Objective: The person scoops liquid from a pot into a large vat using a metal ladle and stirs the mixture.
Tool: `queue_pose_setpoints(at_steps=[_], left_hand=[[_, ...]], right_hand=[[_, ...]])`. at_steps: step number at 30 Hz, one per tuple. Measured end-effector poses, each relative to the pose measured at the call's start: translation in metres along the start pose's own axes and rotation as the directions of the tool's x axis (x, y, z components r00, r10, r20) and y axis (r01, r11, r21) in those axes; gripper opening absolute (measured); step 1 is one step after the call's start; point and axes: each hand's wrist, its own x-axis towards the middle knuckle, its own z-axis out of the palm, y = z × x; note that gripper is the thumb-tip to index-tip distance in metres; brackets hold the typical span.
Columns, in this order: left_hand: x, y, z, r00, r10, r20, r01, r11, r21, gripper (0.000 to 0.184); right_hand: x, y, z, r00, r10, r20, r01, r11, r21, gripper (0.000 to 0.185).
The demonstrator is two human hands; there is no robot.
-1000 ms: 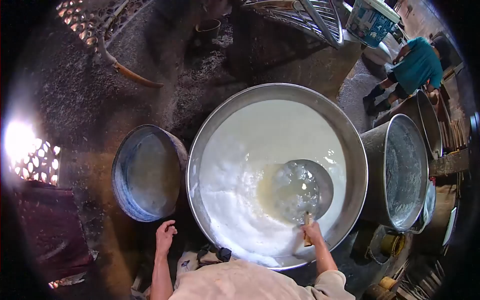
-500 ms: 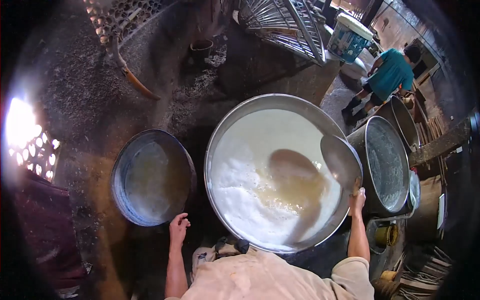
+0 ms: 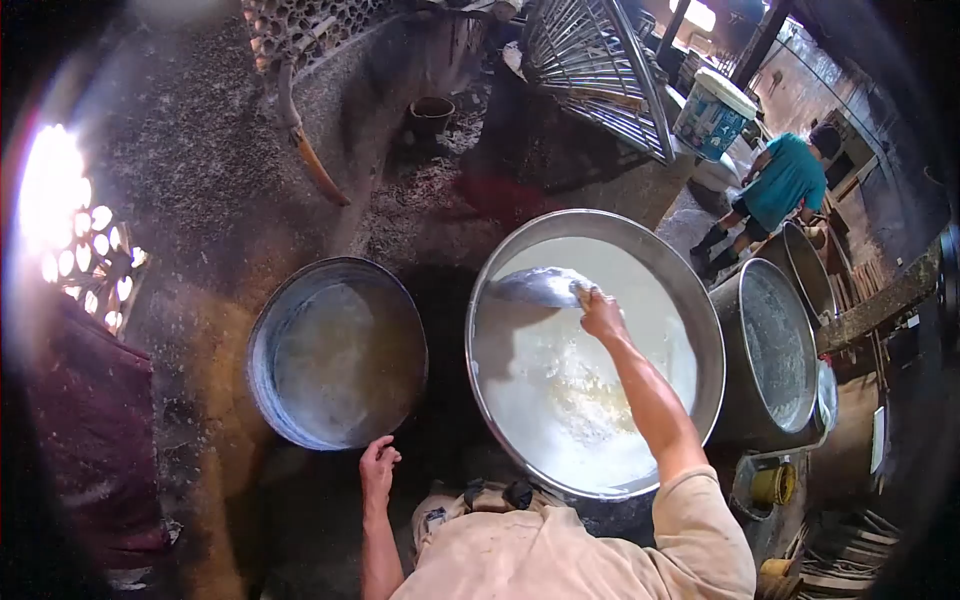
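A wide metal pan (image 3: 480, 400) of whitish liquid stands before me, with foam and a pale yellowish patch in it. My right hand (image 3: 603, 312) reaches over it, closed around the short handle of a broad, shallow metal ladle (image 3: 538, 286). The ladle is tilted at the pan's far left part, low over the liquid; whether it dips in I cannot tell. To the left is a smaller dark-walled pan (image 3: 262, 375) of cloudy, brownish liquid. By its near rim is my left hand (image 3: 379, 468), fingers loosely bent and apart, holding nothing; contact with the rim is unclear.
Tall metal vats (image 3: 745, 310) stand at the right, close to the large pan. Beyond them a person in a teal shirt (image 3: 787, 183) bends over. A labelled bucket (image 3: 712, 115) and a slatted rack (image 3: 600, 80) are at the back. Firewood (image 3: 860, 550) lies at lower right.
My right hand has swept the ladle from the large pan's right rim to its far left part. My left hand stays near the smaller pan. The view has shifted slightly.
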Motion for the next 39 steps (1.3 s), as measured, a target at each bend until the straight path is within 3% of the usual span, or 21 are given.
queue_pose_setpoints(at_steps=[1,3,7,8,16,21,25,28,31,33,37,39], left_hand=[[-0.003,-0.006,-0.011,0.999,-0.031,-0.044,0.029,0.999,-0.039,0.027],[-0.010,-0.014,-0.031,0.998,-0.030,-0.054,0.027,0.999,-0.042,0.027],[-0.015,-0.028,-0.053,0.992,-0.089,-0.094,0.083,0.995,-0.062,0.026],[-0.015,-0.029,-0.055,0.992,-0.092,-0.081,0.089,0.995,-0.048,0.026],[0.005,-0.003,-0.037,0.995,-0.096,-0.020,0.096,0.995,0.024,0.027],[0.030,0.006,0.003,0.991,-0.010,0.135,-0.001,0.997,0.080,0.027],[0.028,0.039,0.054,0.975,0.020,0.222,-0.051,0.990,0.132,0.027],[0.032,0.034,0.093,0.949,0.039,0.314,-0.102,0.977,0.188,0.030],[0.032,0.020,0.135,0.974,0.043,0.224,-0.106,0.954,0.280,0.035],[0.025,0.018,0.159,0.984,0.027,0.178,-0.082,0.948,0.306,0.043],[0.022,-0.004,0.190,0.986,0.012,0.165,-0.082,0.900,0.429,0.056],[0.016,-0.014,0.197,0.985,0.110,0.129,-0.157,0.883,0.442,0.063]], right_hand=[[0.002,-0.009,0.008,1.000,-0.002,-0.001,0.002,1.000,-0.001,0.057],[0.006,-0.022,0.020,0.988,0.034,0.153,-0.025,0.998,-0.061,0.054],[-0.011,-0.022,0.038,0.968,0.099,0.231,-0.075,0.991,-0.110,0.042],[-0.021,-0.017,0.040,0.978,0.078,0.195,-0.050,0.989,-0.141,0.032],[-0.090,0.045,0.052,0.913,0.256,0.318,-0.217,0.964,-0.153,0.039],[-0.144,0.078,0.035,0.870,0.294,0.396,-0.227,0.951,-0.208,0.046],[-0.179,0.139,0.054,0.832,0.433,0.348,-0.399,0.901,-0.168,0.038],[-0.210,0.174,0.035,0.848,0.409,0.339,-0.379,0.913,-0.153,0.034],[-0.234,0.214,0.012,0.852,0.395,0.343,-0.360,0.919,-0.164,0.032],[-0.246,0.247,-0.007,0.896,0.291,0.336,-0.257,0.956,-0.143,0.033],[-0.260,0.282,-0.070,0.895,0.297,0.332,-0.249,0.952,-0.180,0.049],[-0.264,0.290,-0.109,0.921,0.258,0.291,-0.213,0.961,-0.176,0.054]])
